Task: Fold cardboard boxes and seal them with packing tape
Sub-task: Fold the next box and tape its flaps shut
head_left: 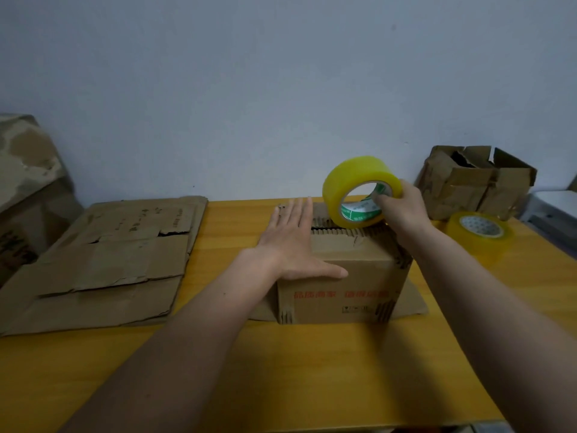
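Cardboard box (340, 276), mid-table, top flaps folded shut with a narrow gap along the seam. Left hand (293, 242) flat and spread, pressing the flaps down near their left end. Right hand (402, 207) gripping the yellow tape roll (359, 190), thumb through the core, roll touching the top at the seam's far side (free tape end not discernible). Best practice, as judged: flaps kept butted, tape centred over the gap and drawn taut along it. Flattened cardboard (103, 260) to the left, second roll (479, 231) and open cartons (474, 179) to the right, on the yellow table (281, 370).
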Action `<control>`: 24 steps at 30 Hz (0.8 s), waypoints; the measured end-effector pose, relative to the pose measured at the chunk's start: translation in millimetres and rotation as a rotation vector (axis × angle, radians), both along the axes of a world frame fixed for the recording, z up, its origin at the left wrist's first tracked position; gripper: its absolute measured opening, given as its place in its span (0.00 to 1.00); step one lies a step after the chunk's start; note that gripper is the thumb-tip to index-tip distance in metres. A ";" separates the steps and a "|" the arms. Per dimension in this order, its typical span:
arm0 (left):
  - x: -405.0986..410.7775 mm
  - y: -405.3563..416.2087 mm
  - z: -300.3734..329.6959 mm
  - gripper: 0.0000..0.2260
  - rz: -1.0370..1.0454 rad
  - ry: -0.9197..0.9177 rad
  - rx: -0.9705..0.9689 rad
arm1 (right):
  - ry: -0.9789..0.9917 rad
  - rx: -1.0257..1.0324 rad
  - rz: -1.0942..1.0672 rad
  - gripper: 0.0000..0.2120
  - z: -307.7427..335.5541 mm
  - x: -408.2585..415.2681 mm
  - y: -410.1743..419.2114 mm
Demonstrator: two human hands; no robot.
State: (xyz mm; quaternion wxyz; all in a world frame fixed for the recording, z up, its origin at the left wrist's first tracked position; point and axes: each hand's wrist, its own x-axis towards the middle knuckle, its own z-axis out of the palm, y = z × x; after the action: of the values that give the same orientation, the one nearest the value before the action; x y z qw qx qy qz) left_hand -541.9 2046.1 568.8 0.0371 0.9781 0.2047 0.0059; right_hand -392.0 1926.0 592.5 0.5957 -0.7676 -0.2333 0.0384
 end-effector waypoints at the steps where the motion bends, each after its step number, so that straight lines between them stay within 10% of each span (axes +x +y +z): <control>1: 0.1 2.2 -0.8 0.63 -0.008 -0.004 -0.029 | -0.014 -0.002 0.002 0.06 -1.0 1.6 0.5; 24: -0.4 -7.3 9.0 0.60 0.044 0.045 -0.113 | -0.644 -0.754 -0.249 0.08 8.8 54.5 -65.9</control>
State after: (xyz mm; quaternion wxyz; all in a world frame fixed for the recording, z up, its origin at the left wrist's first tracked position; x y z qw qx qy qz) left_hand -542.4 2038.8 577.9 0.0877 0.9696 0.2269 -0.0271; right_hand -337.5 1860.1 601.3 0.1753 -0.9241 -0.2816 -0.1898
